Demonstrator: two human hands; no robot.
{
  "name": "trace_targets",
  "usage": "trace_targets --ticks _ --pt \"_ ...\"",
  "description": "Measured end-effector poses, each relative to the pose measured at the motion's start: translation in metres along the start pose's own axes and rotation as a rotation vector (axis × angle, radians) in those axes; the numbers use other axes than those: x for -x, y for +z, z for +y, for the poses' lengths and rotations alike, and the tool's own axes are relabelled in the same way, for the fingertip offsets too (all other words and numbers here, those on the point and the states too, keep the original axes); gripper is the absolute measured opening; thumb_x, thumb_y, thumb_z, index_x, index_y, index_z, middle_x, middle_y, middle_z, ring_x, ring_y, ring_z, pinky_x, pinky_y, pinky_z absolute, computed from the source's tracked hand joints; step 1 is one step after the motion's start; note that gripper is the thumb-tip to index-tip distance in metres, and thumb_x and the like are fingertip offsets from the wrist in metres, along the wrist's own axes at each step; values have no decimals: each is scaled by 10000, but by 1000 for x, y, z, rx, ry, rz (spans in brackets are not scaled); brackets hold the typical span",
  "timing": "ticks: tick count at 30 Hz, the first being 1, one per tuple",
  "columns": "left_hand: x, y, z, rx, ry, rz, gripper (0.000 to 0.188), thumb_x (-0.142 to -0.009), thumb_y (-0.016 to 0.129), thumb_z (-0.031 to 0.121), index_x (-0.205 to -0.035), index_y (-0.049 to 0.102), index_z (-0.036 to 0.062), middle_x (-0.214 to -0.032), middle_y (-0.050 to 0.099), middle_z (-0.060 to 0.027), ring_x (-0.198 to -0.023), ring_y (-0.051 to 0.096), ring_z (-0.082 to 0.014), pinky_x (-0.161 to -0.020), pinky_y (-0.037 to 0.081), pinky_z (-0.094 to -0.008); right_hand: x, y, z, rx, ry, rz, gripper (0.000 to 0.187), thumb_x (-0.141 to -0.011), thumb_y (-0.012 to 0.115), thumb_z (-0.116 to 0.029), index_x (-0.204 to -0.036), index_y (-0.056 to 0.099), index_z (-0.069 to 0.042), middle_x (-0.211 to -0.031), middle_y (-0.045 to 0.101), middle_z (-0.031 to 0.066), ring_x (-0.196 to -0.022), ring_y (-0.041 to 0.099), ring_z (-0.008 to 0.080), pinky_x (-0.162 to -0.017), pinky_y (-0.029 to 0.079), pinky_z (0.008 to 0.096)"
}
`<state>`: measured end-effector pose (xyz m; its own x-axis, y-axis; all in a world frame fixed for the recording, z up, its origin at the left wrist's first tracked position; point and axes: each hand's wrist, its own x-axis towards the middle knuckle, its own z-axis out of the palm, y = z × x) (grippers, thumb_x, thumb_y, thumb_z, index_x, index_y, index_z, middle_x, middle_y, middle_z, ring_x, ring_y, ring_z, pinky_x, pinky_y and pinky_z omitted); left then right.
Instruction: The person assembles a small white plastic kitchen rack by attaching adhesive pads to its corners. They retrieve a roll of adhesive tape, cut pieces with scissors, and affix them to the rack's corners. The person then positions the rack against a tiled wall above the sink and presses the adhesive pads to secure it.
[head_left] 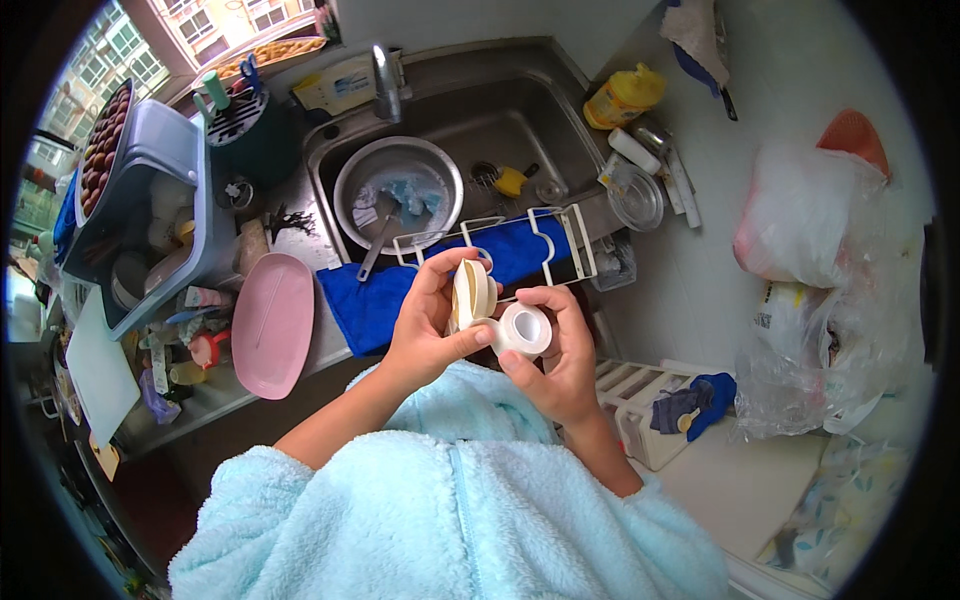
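Note:
In front of my chest, my left hand point(430, 320) is closed around a cream-and-white round piece with a yellowish edge point(468, 294); its exact kind is hard to make out. Close beside it, my right hand point(556, 350) grips a small white tape roll point(526, 328) with a hollow core between thumb and fingers. The two pieces almost meet, and I cannot tell whether a strip joins them. Just beyond my hands, a white wire rack point(548, 243) rests over a blue cloth point(350, 305) along the sink's front edge.
A metal basin point(443, 170) with bluish cloth and a handled utensil stands in the steel sink point(490, 105). On the left counter are a pink tray point(272, 330) and a grey-blue dish bin point(205, 220). Plastic bags point(800, 215) hang at the right, above a white slatted container point(650, 430).

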<state>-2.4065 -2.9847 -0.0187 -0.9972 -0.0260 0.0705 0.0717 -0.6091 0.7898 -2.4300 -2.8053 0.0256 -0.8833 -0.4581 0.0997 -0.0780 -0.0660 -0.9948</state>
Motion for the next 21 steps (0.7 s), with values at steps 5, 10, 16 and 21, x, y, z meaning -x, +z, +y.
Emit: trace_targets --ticks 5,10,16,21 --pt "20 -33 22 -66 26 78 818 -822 875 148 -1475 395 36 -1351 552 -109 -1246 590 -208 -1069 485 -378 -9 44 4 40 6 -33 540 -843 768 -106 -1307 523 19 -1234 501 92 -1135 612 178 -961 525 306" --pt "34 -68 39 -143 132 116 789 -832 860 100 -1475 410 16 -1393 550 -148 -1267 594 -225 -1066 509 -380 -18 87 12 -83 133 -39 548 -858 757 -86 -1334 504 13 -1240 524 80 -1136 615 170 -990 514 314" --pt "44 -88 55 -74 211 287 801 -834 847 61 -1486 384 14 -1363 535 -135 -1223 604 -219 -1039 539 -383 -44 115 16 -153 193 -139 552 -894 749 -85 -1363 469 -6 -1233 582 78 -1155 605 163 -1007 504 323" --pt "55 -115 70 22 159 420 831 -793 863 30 -1473 386 0 -1289 559 -99 -1178 607 -190 -1040 514 -358 -86 133 35 -100 175 -301 530 -906 747 -128 -1355 484 -22 -1251 583 85 -1148 608 160 -985 500 310"
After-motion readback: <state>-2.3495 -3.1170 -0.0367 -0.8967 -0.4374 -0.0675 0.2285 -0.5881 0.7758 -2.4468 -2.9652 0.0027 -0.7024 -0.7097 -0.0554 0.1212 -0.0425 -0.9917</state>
